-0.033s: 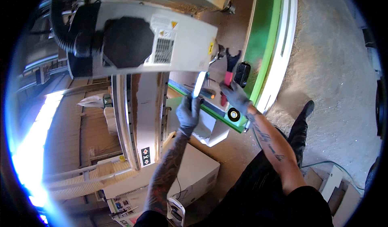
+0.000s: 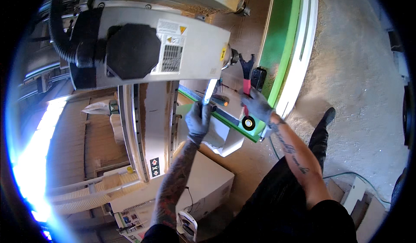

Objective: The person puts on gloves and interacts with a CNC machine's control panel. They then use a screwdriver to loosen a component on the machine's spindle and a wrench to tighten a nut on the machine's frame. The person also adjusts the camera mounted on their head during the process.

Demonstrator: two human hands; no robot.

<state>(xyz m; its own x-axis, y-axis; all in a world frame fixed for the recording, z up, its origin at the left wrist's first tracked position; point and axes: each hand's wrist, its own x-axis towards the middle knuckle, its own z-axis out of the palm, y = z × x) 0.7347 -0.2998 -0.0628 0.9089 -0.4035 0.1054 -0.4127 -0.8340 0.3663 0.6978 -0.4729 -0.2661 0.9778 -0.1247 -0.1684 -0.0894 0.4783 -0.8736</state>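
Note:
My left hand [image 2: 198, 121], in a grey glove, is closed around a flat, shiny metal bar [image 2: 210, 90]. The bar points up toward the underside of a white spindle housing [image 2: 197, 48]; whether it touches cannot be told. My right hand [image 2: 259, 106], also gloved, is wrapped round the red handle of a fork-ended spanner [image 2: 246, 76]. The black jaws of that spanner lie just right of the metal spindle nose [image 2: 233, 57], apparently apart from it. A black case-like object [image 2: 258, 78] rests beside the spanner.
A roll of black tape [image 2: 248, 122] and a dark, orange-tipped tool [image 2: 222, 100] lie on the green-edged machine bed [image 2: 284, 56]. A white cabinet [image 2: 208, 182] stands below the gantry beam [image 2: 156, 126]. A green hose [image 2: 355, 173] crosses the dusty floor at right.
The spindle housing sits slightly lower and further left in view. The red spanner handle has swung to the right at its lower end with my right hand. Both hands keep their holds.

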